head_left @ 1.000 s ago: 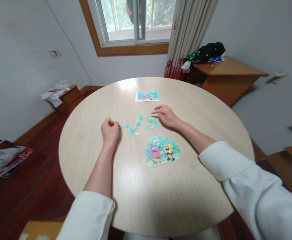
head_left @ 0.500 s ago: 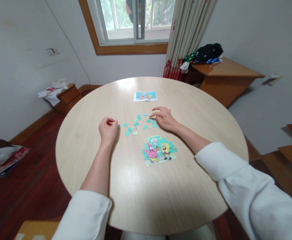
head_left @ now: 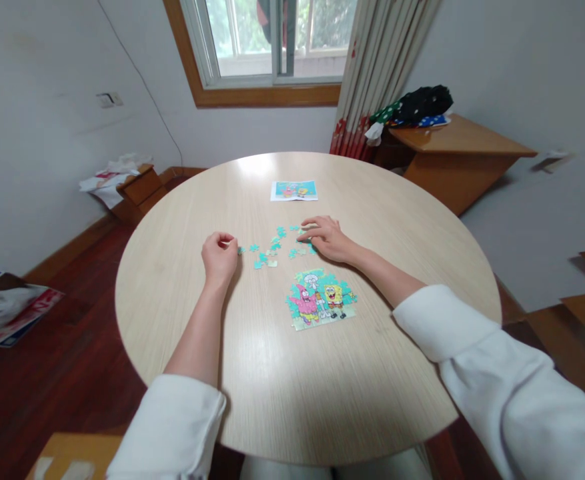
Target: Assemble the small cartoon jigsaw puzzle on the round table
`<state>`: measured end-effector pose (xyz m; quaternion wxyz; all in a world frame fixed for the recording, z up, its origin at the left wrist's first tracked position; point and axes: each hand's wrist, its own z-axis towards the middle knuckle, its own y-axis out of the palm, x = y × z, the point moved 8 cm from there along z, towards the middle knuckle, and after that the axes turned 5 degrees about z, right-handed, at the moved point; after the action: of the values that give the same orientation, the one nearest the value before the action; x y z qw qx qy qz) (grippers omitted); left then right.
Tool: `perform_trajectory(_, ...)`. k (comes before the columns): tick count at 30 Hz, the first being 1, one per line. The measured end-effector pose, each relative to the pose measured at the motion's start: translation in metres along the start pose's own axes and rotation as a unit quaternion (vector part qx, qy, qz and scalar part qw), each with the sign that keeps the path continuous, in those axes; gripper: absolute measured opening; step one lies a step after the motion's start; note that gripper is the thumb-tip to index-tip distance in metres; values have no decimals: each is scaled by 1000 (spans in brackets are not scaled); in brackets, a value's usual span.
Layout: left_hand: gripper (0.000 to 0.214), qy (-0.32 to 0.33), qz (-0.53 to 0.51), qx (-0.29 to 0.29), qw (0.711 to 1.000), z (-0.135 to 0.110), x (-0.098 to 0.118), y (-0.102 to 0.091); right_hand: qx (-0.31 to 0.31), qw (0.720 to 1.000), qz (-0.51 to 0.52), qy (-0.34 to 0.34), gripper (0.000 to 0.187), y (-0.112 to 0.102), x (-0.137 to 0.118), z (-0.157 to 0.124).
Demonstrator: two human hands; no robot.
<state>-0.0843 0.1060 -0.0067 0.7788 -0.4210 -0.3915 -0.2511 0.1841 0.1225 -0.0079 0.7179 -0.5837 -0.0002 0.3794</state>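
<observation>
A partly built cartoon puzzle lies on the round wooden table. Beyond it several loose teal puzzle pieces are scattered. My left hand rests curled in a loose fist left of the pieces, fingers pinched together; what they hold is too small to name. My right hand lies over the right side of the loose pieces, its fingertips pinching down on one teal piece. A small reference picture lies farther back on the table.
A wooden desk with dark clothes stands at the back right beside a striped curtain. At the left wall sits a low wooden box with papers. A printed bag lies on the dark floor.
My right hand has slid slightly left and nearer over the loose pieces. The left hand stays curled in about the same spot. The camera shifted a little.
</observation>
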Motion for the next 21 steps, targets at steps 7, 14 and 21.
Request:
perform_trajectory(7, 6, -15, -11, 1, 1000, -1, 0, 0, -3, 1000, -4, 9, 42, 4, 7, 2)
perform_trajectory(14, 15, -30, -12, -4, 999, -4, 3, -2, -3, 1000, -2, 17, 42, 5, 9, 3)
perform_trajectory(21, 24, -22, 1, -11, 1000, -5, 5, -2, 8, 1000, 11, 25, 40, 3, 10, 3)
